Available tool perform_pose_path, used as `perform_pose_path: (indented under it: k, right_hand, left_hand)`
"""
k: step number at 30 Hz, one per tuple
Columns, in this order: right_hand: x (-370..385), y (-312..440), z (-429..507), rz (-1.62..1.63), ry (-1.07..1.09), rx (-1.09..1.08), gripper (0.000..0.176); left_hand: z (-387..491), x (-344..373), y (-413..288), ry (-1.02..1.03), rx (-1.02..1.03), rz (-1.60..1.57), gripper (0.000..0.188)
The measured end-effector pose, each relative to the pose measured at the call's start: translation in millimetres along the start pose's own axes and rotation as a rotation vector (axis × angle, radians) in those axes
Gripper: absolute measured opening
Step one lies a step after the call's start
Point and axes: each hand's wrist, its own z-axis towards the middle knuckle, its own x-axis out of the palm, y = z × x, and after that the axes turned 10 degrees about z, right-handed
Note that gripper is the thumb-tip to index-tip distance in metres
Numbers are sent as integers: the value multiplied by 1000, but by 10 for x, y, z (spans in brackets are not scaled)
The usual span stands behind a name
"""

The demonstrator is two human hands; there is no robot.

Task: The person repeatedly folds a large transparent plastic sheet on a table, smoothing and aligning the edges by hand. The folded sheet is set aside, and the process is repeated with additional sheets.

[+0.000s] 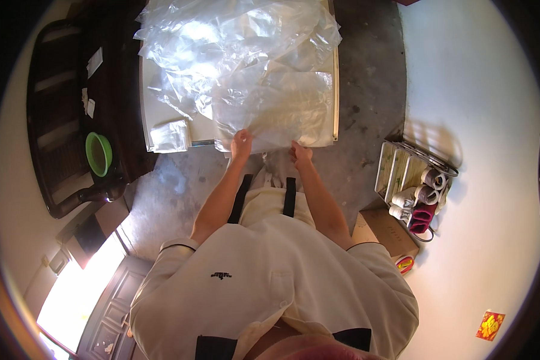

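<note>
A clear plastic bag or sheet (pixel 279 112) lies flat along the near edge of a pale table (pixel 200 127), its front edge reaching slightly past the tabletop. My left hand (pixel 241 144) pinches that front edge near its left part. Farther right, my right hand (pixel 300 154) has its fingertips on the same edge, thumb and finger close together. Beyond it spreads a large crumpled heap of clear plastic (pixel 225 38), covering the table's far part. On the near left corner sits a small folded stack of clear plastic (pixel 170 136).
To the left stands a dark wooden bench (pixel 56 112) bearing a green basin (pixel 98 154) and white scraps. A shoe rack (pixel 405 166) with shoes and a cardboard box (pixel 384 229) stand by the right wall. Grey concrete floor (pixel 369 81) surrounds the table.
</note>
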Motion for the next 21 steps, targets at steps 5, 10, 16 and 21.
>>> perform_pose_path:
  k: [5, 10, 16, 21]
  right_hand:
    - [-115, 182, -346, 103, 204, -6, 20]
    - [-185, 421, -611, 169, 255, 210, 17]
    - [-242, 448, -648, 309, 299, 356, 14]
    - [-258, 518, -803, 342, 370, 304, 19]
  left_hand:
    - [-27, 29, 70, -66, -1, 33, 31]
    - [-90, 28, -122, -80, -49, 37, 31]
    - [-149, 70, -75, -99, -24, -8, 32]
    - [-245, 80, -116, -137, 58, -58, 29]
